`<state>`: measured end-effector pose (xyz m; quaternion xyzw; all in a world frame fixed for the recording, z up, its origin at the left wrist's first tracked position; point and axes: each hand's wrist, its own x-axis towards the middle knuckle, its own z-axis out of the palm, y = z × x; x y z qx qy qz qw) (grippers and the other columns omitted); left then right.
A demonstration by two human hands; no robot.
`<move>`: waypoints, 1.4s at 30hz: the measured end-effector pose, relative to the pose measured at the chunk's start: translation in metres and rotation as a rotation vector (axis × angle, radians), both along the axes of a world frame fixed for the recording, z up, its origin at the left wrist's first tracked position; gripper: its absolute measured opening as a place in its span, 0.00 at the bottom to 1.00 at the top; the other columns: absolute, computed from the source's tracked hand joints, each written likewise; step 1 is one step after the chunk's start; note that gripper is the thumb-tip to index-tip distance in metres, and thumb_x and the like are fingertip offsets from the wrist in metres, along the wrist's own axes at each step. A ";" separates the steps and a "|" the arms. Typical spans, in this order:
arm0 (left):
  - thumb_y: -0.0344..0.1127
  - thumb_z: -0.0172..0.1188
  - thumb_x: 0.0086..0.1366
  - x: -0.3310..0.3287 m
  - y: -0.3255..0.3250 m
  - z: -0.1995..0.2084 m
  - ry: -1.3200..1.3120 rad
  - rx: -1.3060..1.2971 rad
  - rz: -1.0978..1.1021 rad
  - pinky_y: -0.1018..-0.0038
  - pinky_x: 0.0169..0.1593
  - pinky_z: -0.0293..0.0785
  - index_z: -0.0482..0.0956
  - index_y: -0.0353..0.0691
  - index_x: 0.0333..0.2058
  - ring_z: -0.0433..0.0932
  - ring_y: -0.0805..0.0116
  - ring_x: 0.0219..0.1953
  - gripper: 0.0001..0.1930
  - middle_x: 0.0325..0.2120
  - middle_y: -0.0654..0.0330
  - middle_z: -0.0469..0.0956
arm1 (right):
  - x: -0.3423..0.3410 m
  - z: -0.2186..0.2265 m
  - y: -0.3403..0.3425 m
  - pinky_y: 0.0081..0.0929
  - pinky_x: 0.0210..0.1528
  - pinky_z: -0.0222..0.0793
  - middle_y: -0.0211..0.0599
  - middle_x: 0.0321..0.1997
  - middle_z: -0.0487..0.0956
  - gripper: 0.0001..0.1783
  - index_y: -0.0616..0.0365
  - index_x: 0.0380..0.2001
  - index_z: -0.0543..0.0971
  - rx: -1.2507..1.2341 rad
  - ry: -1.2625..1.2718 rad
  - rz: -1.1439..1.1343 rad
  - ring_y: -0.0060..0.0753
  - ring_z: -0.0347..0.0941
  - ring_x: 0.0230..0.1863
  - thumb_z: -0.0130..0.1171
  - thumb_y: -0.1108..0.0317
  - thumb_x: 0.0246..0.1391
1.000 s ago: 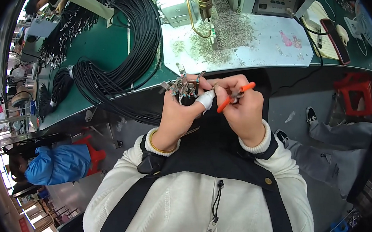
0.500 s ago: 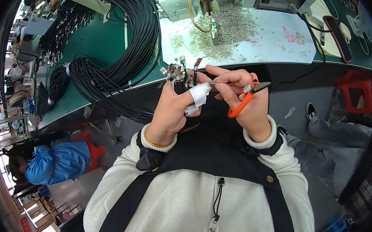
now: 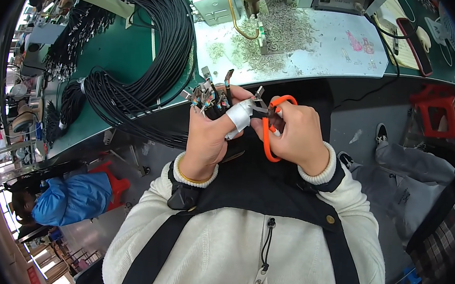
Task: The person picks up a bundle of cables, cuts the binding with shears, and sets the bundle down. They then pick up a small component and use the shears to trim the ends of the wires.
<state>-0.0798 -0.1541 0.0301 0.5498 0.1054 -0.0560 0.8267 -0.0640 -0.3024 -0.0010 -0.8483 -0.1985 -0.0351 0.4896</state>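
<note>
My left hand (image 3: 206,132) is closed around a bundle of black cables, whose metal connector ends (image 3: 207,98) fan out above the fingers. White tape (image 3: 239,116) wraps the thumb. One connector (image 3: 259,92) sticks up just past the thumb tip. My right hand (image 3: 296,129) grips orange-handled pliers (image 3: 267,137), fingers around the handles. Their jaws point left and meet the area by the thumb tip and that connector; whether they bite on anything is too small to tell. Behind my left wrist, the cables run off to the left.
A thick coil of black cables (image 3: 165,44) lies on the green bench (image 3: 103,50). Ahead, small metal scraps (image 3: 285,36) cover part of a white board (image 3: 327,53) under a bench machine (image 3: 215,5). A phone (image 3: 414,47) lies far right. A seated person's legs (image 3: 415,164) are at right.
The pliers have swung round in my right hand, from resting across the palm to jaws pointing left at the thumb tip. The connectors in my left hand have tilted and spread slightly leftward.
</note>
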 end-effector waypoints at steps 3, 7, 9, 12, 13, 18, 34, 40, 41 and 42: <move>0.24 0.58 0.49 0.000 0.000 0.000 -0.005 0.043 0.018 0.89 0.17 0.59 0.74 0.35 0.30 0.66 0.84 0.17 0.08 0.20 0.67 0.71 | 0.000 -0.003 0.001 0.22 0.14 0.57 0.33 0.08 0.66 0.16 0.60 0.15 0.68 -0.017 -0.004 -0.009 0.31 0.65 0.09 0.64 0.62 0.35; 0.24 0.58 0.49 0.001 0.001 0.000 0.005 0.080 0.017 0.89 0.18 0.60 0.74 0.35 0.30 0.67 0.84 0.18 0.08 0.21 0.67 0.71 | -0.001 -0.005 0.001 0.24 0.13 0.56 0.35 0.08 0.66 0.18 0.60 0.13 0.67 -0.050 -0.008 -0.017 0.34 0.65 0.09 0.64 0.62 0.37; 0.25 0.58 0.49 0.003 0.001 -0.001 0.025 0.110 0.025 0.89 0.18 0.60 0.74 0.35 0.30 0.67 0.84 0.18 0.08 0.20 0.68 0.71 | -0.001 -0.007 0.001 0.26 0.13 0.56 0.36 0.08 0.66 0.18 0.60 0.12 0.66 -0.059 -0.003 -0.018 0.36 0.64 0.10 0.63 0.62 0.39; 0.26 0.58 0.49 0.008 0.004 0.000 0.070 0.086 -0.015 0.89 0.17 0.59 0.74 0.36 0.30 0.66 0.85 0.17 0.07 0.19 0.68 0.70 | -0.002 -0.015 0.003 0.27 0.13 0.55 0.38 0.08 0.65 0.18 0.61 0.13 0.66 -0.052 0.037 -0.017 0.33 0.65 0.09 0.61 0.63 0.41; 0.26 0.58 0.49 0.010 0.005 0.000 0.093 0.074 -0.033 0.89 0.17 0.58 0.74 0.36 0.29 0.65 0.85 0.17 0.07 0.19 0.68 0.70 | -0.002 -0.018 0.003 0.27 0.13 0.55 0.38 0.08 0.65 0.18 0.62 0.13 0.66 -0.048 0.058 -0.015 0.32 0.65 0.09 0.60 0.63 0.43; 0.28 0.56 0.51 0.036 0.017 -0.013 0.192 0.087 -0.174 0.87 0.16 0.54 0.73 0.37 0.31 0.62 0.84 0.15 0.07 0.17 0.69 0.68 | 0.005 -0.026 0.001 0.23 0.11 0.54 0.36 0.08 0.66 0.17 0.62 0.13 0.66 0.130 0.314 0.056 0.24 0.65 0.09 0.56 0.64 0.48; 0.27 0.54 0.53 0.120 0.020 -0.025 0.309 -0.199 -0.186 0.83 0.14 0.53 0.70 0.37 0.34 0.60 0.80 0.14 0.08 0.18 0.66 0.66 | 0.113 -0.003 0.006 0.14 0.10 0.54 0.27 0.14 0.66 0.13 0.61 0.24 0.67 0.564 0.542 -0.039 0.16 0.58 0.08 0.51 0.61 0.51; 0.28 0.54 0.54 0.126 0.024 -0.022 0.330 -0.062 -0.222 0.84 0.13 0.52 0.70 0.36 0.36 0.59 0.79 0.13 0.10 0.18 0.65 0.66 | 0.118 -0.006 0.008 0.15 0.11 0.54 0.24 0.12 0.63 0.13 0.62 0.26 0.68 0.591 0.639 -0.015 0.15 0.57 0.08 0.51 0.62 0.51; 0.29 0.54 0.54 0.127 0.025 -0.022 0.330 -0.035 -0.240 0.84 0.13 0.51 0.69 0.36 0.37 0.58 0.79 0.12 0.10 0.19 0.65 0.66 | 0.118 -0.006 0.009 0.15 0.11 0.54 0.24 0.12 0.63 0.13 0.62 0.26 0.68 0.597 0.637 -0.025 0.15 0.57 0.08 0.52 0.62 0.51; 0.29 0.54 0.54 0.128 0.025 -0.021 0.335 -0.032 -0.237 0.84 0.13 0.51 0.69 0.36 0.37 0.58 0.79 0.12 0.10 0.19 0.65 0.66 | 0.118 -0.006 0.010 0.15 0.11 0.54 0.24 0.12 0.63 0.13 0.62 0.26 0.68 0.599 0.643 -0.023 0.15 0.57 0.08 0.52 0.62 0.51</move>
